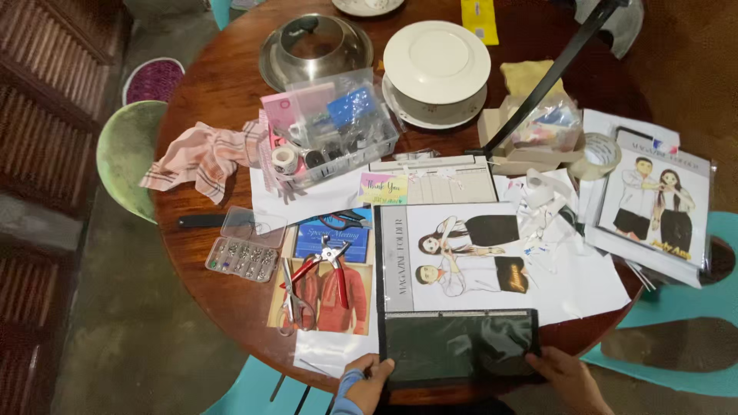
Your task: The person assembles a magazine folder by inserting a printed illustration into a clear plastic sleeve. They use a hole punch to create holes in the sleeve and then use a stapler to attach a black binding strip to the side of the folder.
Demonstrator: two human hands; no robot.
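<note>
My left hand [367, 378] grips the lower left corner of a dark plastic folder sleeve [457, 347] at the near edge of the round wooden table [223, 84]. My right hand [567, 376] holds the sleeve's lower right corner. Above the sleeve lies a white printed sheet [461, 257] with a drawing of two figures, joined to it along a pale strip. Red-handled pliers [332, 270] rest on printed cards just left of the sheet.
A clear box of small metal parts [242, 259], a clear bin of supplies [338, 127], a checked cloth [201, 157], stacked white plates [436, 65], a metal lid [314, 44], a tape roll [598, 154], another printed folder [653, 204] and a black stand arm [550, 77] crowd the table. Chairs surround it.
</note>
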